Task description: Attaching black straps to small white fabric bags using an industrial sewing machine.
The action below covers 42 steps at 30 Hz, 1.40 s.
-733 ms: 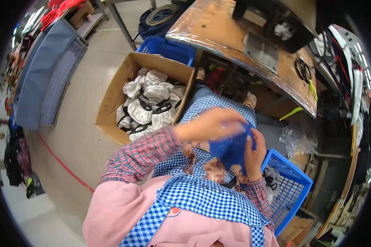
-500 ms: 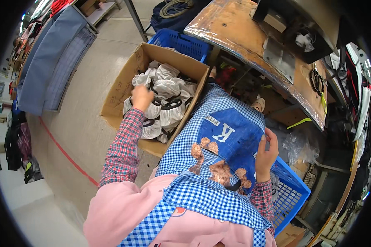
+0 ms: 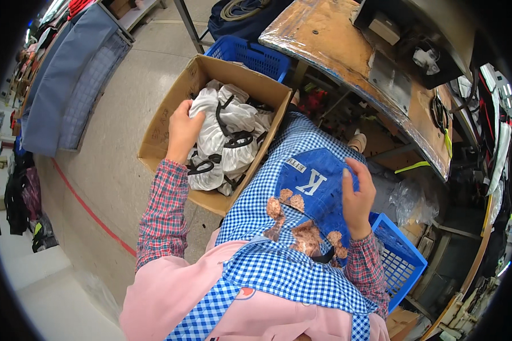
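Pinching 1 white cloth (image 3: 208,113) with the left grip (image 3: 185,129), within the cardboard box (image 3: 169,113) around it; best drawn up gently, free of the black loops (image 3: 239,140) right of that grip. Holding nothing visible in the right grip (image 3: 358,199), loosely spread near the apron (image 3: 327,199).

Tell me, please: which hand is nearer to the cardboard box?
Left. The left hand is over the cardboard box, at the white cloth inside; the right hand is over the checked apron, to the box's right.
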Tool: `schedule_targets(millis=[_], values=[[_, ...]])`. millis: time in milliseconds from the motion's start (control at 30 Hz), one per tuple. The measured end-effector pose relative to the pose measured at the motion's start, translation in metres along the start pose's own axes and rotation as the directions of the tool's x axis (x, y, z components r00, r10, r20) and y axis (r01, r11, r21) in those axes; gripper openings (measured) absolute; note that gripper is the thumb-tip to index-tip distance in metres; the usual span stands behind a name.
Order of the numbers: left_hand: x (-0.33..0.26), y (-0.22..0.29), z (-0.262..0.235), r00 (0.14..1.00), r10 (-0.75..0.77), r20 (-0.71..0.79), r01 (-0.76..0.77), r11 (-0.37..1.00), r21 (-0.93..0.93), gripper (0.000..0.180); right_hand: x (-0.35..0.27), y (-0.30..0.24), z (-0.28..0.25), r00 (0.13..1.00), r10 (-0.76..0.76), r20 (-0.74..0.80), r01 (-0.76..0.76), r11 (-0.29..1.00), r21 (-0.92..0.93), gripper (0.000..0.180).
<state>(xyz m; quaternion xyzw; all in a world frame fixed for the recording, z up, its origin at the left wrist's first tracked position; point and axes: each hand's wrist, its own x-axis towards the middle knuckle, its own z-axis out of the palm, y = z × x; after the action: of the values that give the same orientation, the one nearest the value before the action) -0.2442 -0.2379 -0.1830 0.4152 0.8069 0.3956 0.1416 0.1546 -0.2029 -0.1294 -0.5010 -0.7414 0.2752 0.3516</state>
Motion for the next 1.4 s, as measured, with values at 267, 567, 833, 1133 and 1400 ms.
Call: schedule_targets(millis=[267, 567, 833, 1133, 1400], values=[[-0.051, 0.137, 0.007, 0.959, 0.197, 0.204, -0.055, 0.834, -0.549, 0.025, 0.037, -0.056, 0.042, 0.951, -0.281, 0.131, 0.243, 0.938, 0.247, 0.03], [-0.085, 0.155, 0.042, 0.861, 0.504, 0.069, -0.473, 0.843, -0.256, 0.043, 0.027, -0.034, 0.031, 0.95, -0.238, 0.203, 0.21, 0.966, 0.151, 0.013], [-0.091, 0.171, 0.059, 0.539, 0.591, 0.6, -0.509, 0.796, -0.327, 0.026, 0.019, -0.031, 0.012, 0.977, -0.207, 0.052, 0.196, 0.967, 0.164, 0.01], [-0.075, 0.196, 0.059, 0.457, 0.539, 0.708, -0.314, 0.842, -0.439, 0.024, 0.034, -0.012, -0.021, 0.898, -0.426, 0.108, 0.4, 0.895, 0.196, 0.02], [-0.069, 0.224, 0.063, 0.256, 0.563, 0.785, -0.421, 0.797, -0.434, 0.028, 0.042, -0.019, -0.06, 0.663, -0.629, 0.406, 0.715, 0.693, -0.095, 0.035]])
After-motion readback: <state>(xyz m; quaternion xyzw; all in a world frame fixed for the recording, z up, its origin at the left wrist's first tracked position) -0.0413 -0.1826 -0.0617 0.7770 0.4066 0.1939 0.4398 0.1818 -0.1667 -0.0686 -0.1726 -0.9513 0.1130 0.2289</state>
